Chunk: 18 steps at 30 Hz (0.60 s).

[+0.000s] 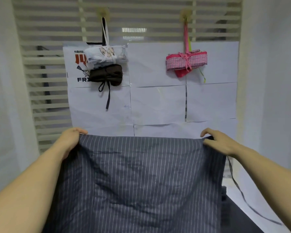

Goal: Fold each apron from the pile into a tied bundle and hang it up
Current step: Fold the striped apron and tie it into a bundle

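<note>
So three tied bundles (186, 60) are already hanging on the far wall hooks (103, 11), while left hand (71, 140) and right hand (220, 142) are pinching the near striped apron's (141, 174) top corners, folding not started.

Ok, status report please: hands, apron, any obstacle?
Left hand and right hand each grip a top corner of the striped apron. Spread open, not folded yet. Nothing seen in the way.

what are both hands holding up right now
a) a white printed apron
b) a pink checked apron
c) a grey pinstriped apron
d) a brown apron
c: the left hand and the right hand each grip a top corner of the grey pinstriped apron, which is spread between them.
</note>
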Available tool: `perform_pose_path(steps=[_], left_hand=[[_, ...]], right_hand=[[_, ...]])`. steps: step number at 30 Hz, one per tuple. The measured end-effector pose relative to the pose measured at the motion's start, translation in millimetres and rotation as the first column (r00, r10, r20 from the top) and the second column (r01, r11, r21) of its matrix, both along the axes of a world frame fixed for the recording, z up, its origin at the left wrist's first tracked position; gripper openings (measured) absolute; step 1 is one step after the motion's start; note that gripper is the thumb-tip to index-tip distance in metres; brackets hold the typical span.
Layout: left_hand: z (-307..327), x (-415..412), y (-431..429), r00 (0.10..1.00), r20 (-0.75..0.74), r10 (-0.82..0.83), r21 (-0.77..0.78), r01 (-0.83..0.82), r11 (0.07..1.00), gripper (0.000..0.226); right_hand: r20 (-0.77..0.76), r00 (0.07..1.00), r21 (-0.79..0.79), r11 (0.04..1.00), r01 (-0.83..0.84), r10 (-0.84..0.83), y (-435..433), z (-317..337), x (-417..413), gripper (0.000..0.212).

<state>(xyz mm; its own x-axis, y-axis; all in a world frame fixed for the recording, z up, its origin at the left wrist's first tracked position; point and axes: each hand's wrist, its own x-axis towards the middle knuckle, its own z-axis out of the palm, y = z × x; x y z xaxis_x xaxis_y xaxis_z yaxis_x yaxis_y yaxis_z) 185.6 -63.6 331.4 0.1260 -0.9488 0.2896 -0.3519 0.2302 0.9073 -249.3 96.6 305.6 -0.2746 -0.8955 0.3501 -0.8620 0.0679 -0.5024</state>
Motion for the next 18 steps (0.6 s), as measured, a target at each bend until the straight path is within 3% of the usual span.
perform_pose_path(steps=[2, 4, 8, 13, 15, 18], left_hand=[[2, 6, -1, 1.000, -0.002, 0.008, 0.031, -0.008, 0.999, 0.037], [1, 11, -2, 1.000, -0.018, 0.003, 0.081, -0.001, 0.997, 0.029], [-2, 13, 4, 0.993, -0.120, -0.023, 0.195, 0.046, 0.980, 0.008], [-9, 22, -2, 0.990, -0.143, 0.003, 0.316, 0.042, 0.948, 0.028], [-8, 16, 1, 0.989, -0.145, -0.007, 0.299, 0.050, 0.953, 0.017], [-11, 11, 0, 0.991, -0.111, -0.078, 0.175, 0.096, 0.980, 0.024]], right_hand=[[-0.055, 0.995, 0.028, 0.996, -0.084, 0.085, 1, 2, 0, 0.027], [-0.173, 0.982, 0.085, 0.995, -0.057, 0.072, 1, 4, 0, 0.045], [-0.297, 0.955, 0.091, 0.995, 0.044, -0.015, -3, 7, -2, 0.048], [-0.373, 0.916, 0.023, 0.986, 0.164, -0.144, -9, 4, 7, 0.027], [-0.335, 0.915, -0.101, 0.974, 0.203, -0.225, -16, 1, 11, 0.022], [-0.015, 0.981, -0.145, 0.971, 0.189, -0.193, -21, -2, 18, 0.026]])
